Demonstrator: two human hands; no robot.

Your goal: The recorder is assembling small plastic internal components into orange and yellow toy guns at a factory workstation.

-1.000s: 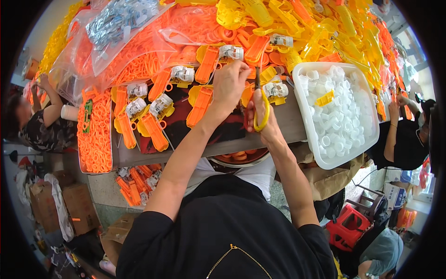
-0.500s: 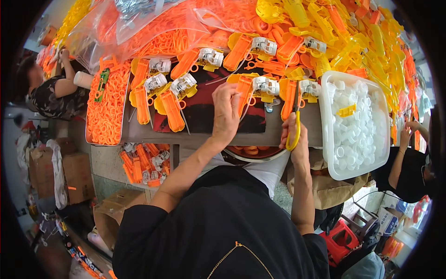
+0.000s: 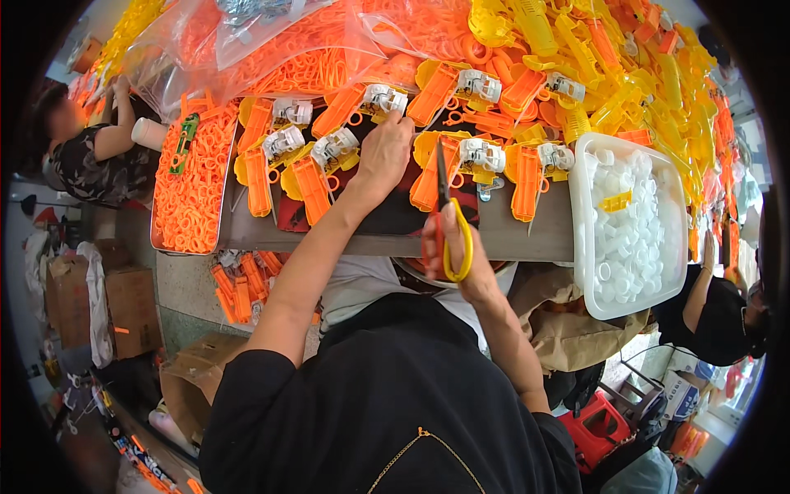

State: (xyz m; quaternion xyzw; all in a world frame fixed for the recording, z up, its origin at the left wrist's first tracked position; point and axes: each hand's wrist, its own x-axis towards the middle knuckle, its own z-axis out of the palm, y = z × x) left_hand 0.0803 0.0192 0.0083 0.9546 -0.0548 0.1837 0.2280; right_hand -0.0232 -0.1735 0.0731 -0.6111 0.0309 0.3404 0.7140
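Scissors gripped upright in right hand; left hand outstretched.

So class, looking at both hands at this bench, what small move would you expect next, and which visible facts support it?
Probably the left hand lifts the orange piece with the white mechanism that its fingers rest on and draws it toward the scissors. The right hand holds the yellow-handled scissors upright near the table edge, blades pointing at the parts but cutting nothing.

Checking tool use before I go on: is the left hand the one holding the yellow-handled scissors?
No, the right hand grips the yellow-handled scissors, while the left hand rests on an orange toy part on the table.
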